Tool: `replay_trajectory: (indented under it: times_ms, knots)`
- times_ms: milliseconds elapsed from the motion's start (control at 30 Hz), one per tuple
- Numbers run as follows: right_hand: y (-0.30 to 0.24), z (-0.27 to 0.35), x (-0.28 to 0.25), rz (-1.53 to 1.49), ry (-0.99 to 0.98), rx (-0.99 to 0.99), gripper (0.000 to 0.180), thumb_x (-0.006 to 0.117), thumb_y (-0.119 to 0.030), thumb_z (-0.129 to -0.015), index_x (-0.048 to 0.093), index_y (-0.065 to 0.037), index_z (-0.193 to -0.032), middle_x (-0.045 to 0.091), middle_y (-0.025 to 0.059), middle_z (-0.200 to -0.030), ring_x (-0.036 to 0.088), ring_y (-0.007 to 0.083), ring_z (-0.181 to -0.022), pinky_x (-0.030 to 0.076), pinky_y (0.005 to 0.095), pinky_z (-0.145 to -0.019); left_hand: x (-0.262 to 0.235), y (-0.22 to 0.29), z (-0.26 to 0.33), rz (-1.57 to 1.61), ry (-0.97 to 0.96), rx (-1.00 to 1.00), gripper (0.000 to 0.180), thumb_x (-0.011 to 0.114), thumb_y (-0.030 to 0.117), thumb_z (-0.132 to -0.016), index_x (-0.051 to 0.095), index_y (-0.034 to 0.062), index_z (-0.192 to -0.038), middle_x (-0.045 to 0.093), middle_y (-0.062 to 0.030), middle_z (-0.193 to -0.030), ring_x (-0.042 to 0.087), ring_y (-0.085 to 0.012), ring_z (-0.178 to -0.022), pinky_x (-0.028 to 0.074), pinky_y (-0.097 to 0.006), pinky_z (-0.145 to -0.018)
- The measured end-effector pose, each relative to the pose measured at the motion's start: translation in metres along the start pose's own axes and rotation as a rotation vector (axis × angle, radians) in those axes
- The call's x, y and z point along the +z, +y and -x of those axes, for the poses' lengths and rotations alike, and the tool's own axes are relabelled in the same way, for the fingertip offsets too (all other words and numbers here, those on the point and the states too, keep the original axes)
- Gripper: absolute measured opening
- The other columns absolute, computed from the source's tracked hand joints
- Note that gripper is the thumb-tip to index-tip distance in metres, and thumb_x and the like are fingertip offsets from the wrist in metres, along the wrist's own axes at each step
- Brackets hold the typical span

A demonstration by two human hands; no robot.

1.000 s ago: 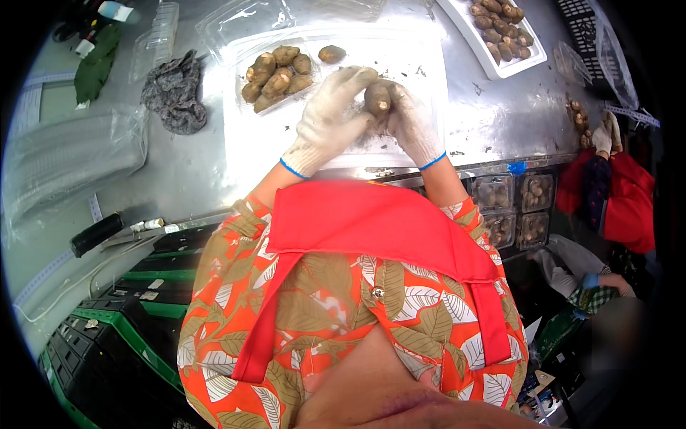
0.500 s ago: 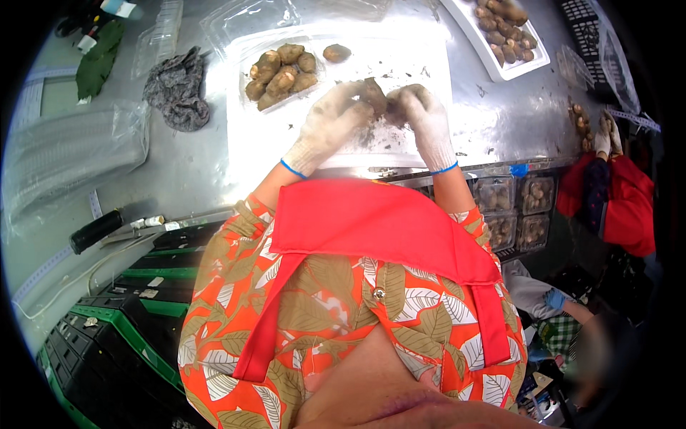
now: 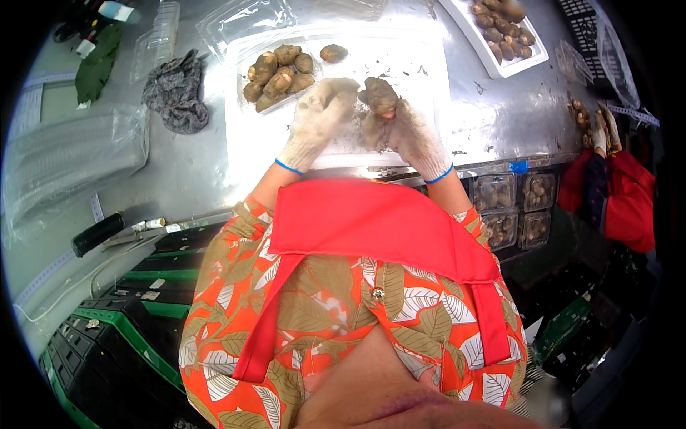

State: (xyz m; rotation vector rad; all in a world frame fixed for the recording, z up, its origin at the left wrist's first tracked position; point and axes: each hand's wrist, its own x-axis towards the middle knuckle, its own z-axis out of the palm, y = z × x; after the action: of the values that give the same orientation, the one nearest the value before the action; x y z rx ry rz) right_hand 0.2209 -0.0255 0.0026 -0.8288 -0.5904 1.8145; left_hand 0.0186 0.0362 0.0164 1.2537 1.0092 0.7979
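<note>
My right hand [image 3: 418,143], in a soiled white knit glove, grips a brown taro [image 3: 380,94] with a pinkish cut end. The taro is held over a white tray [image 3: 250,146] strewn with dark soil crumbs. My left hand [image 3: 314,125], gloved alike, is apart from it, a little to the left, with fingers loosely bent and thumb away from them; nothing shows in it. Beyond the left hand, several taros [image 3: 279,80] fill a clear plastic box [image 3: 319,70] on the tray. One loose taro [image 3: 334,53] lies just right of that box.
Clear plastic containers [image 3: 243,21] and a grey rag [image 3: 177,93] lie on the metal table [image 3: 493,118]. A white foam box [image 3: 511,69] of taros stands far right. Packed boxes [image 3: 494,193] sit below the table edge. A co-worker's gloved hands [image 3: 602,132] are at the right.
My left hand has come off the taro and moved slightly left. The right hand has turned, and the taro now stands more upright in it. A person at lower right has shifted mostly out of view.
</note>
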Motion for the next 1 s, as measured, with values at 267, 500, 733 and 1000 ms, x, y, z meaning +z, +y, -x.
replay_trajectory:
  times_ms: [267, 500, 733, 1000]
  knots:
    - [-0.006, 0.006, 0.008, 0.135, 0.038, 0.052, 0.051, 0.057, -0.047, -0.102, 0.063, 0.001, -0.118, 0.068, 0.0114, -0.092, 0.064, 0.0173, -0.079, 0.05, 0.0308, -0.063, -0.007, 0.014, 0.0, 0.083, -0.31, 0.029, 0.052, 0.069, 0.007, -0.092, 0.054, -0.0015, -0.141, 0.064, -0.0128, -0.127, 0.062, -0.0192, -0.118, 0.051, -0.032, -0.101]
    - [-0.017, 0.004, 0.009, 0.512, 0.442, -0.082, 0.041, 0.059, -0.034, -0.101, 0.065, 0.002, -0.12, 0.07, 0.009, -0.104, 0.064, 0.0126, -0.092, 0.052, 0.0268, -0.076, -0.005, 0.015, 0.001, 0.153, -0.238, -0.026, 0.048, 0.068, 0.005, -0.091, 0.056, -0.0031, -0.137, 0.066, -0.013, -0.125, 0.063, -0.018, -0.115, 0.053, -0.03, -0.099]
    - [-0.014, 0.004, 0.029, 0.64, 0.357, -0.199, 0.047, 0.069, -0.029, -0.095, 0.063, 0.006, -0.126, 0.071, 0.0137, -0.112, 0.066, 0.0164, -0.097, 0.054, 0.0282, -0.085, -0.002, 0.019, 0.001, -0.041, -0.218, -0.032, 0.049, 0.071, 0.004, -0.087, 0.06, -0.0008, -0.134, 0.067, -0.0118, -0.124, 0.064, -0.0179, -0.113, 0.053, -0.031, -0.098]
    - [-0.013, 0.002, 0.03, 0.945, 0.475, -0.162, 0.035, 0.065, -0.028, -0.096, 0.071, 0.003, -0.11, 0.073, 0.0152, -0.092, 0.068, 0.0173, -0.086, 0.053, 0.0302, -0.078, 0.008, 0.037, 0.014, -0.119, -0.251, -0.085, 0.044, 0.073, 0.007, -0.08, 0.068, -0.0011, -0.123, 0.072, -0.0132, -0.113, 0.067, -0.0203, -0.11, 0.053, -0.033, -0.098]
